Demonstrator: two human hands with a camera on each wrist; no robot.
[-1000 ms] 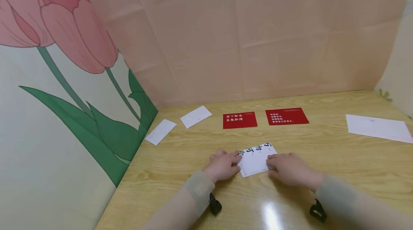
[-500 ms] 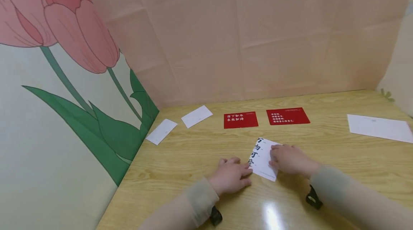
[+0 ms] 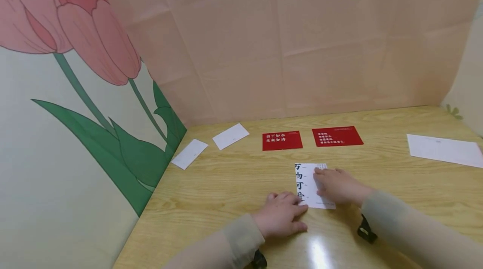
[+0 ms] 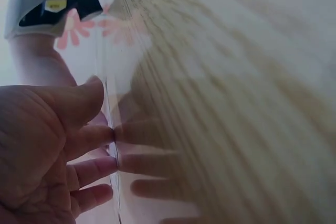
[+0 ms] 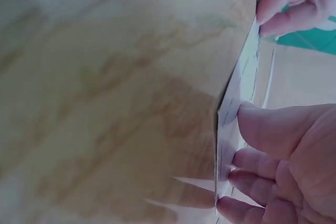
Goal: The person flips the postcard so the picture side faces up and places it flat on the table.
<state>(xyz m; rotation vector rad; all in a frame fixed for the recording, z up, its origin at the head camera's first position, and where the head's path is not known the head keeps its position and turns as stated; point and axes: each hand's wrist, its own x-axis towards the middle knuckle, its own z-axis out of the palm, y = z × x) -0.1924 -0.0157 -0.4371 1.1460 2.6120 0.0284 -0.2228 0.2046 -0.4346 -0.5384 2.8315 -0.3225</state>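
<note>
Where the table [image 3: 226, 177] ends, pink sheeting [image 3: 302, 42] hangs.

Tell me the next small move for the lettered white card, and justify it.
Probably slide the lettered white card a little forward, toward the two red cards. Its big characters stand upright, the right grip rests on its right side, the left grip is at its near left corner, and a strip of bare table separates it from the red cards.
</note>
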